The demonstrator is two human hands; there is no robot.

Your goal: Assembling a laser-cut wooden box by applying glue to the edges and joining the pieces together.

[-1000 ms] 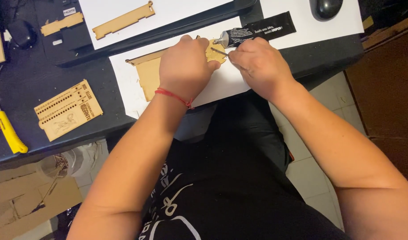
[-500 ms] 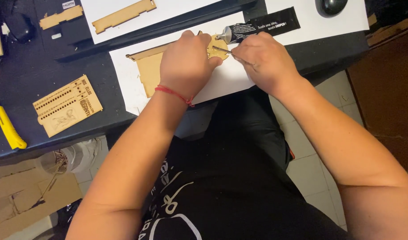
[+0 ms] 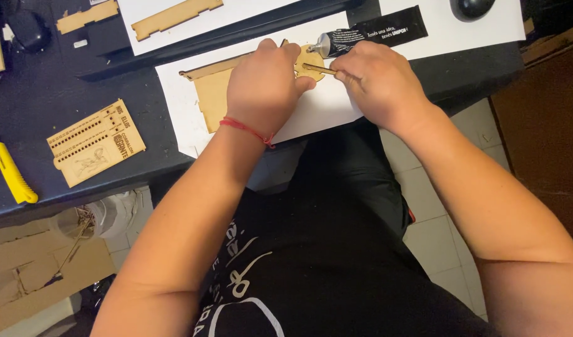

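The right hand point(image 3: 377, 78) has shifted leftward, fingers pinching a thin stick point(image 3: 319, 68) beside the glue tube point(image 3: 371, 35).

One head-worn camera looks steeply down, close over the dark desk point(image 3: 62, 93) edge.

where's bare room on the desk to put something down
Bare dark desk lies between the slotted wood panel and the black bar. White paper is bare below the right hand. It is crowded around the left hand, wood piece and glue tube.
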